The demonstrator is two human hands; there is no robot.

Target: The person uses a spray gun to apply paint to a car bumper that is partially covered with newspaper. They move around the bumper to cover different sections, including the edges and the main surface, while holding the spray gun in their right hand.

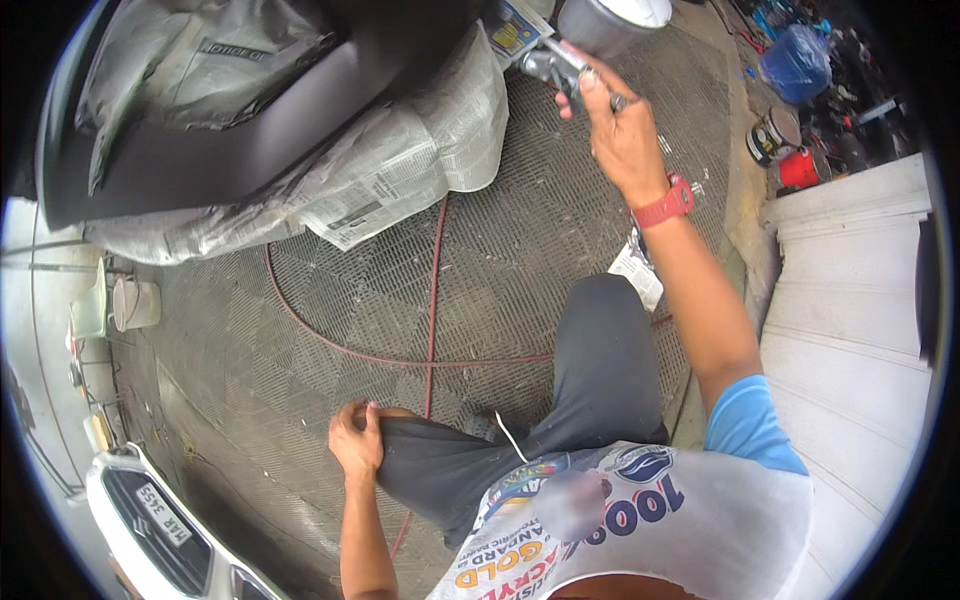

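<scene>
My right hand (pixel 620 130) is raised at upper right, closed round a metal spray gun (pixel 555 70), its front beside a printed sheet (pixel 505 25) and below a pale bucket (pixel 605 30). To its left a dark, curved panel (pixel 235 165), partly blurred, stands before something wrapped in newspaper sheets (pixel 420 160). Low in the view, my left hand (pixel 355 440) rests on my left knee (pixel 400 445), fingers curled over it and thumb up.
Red hoses (pixel 435 290) cross the gridded floor (pixel 200 330). A paper scrap (pixel 630 275) lies by my right leg. Cans (pixel 775 135) and a blue container (pixel 795 70) stand upper right, a white ribbed panel (pixel 840 330) below. A white car part (pixel 150 515) and buckets (pixel 135 305) are left.
</scene>
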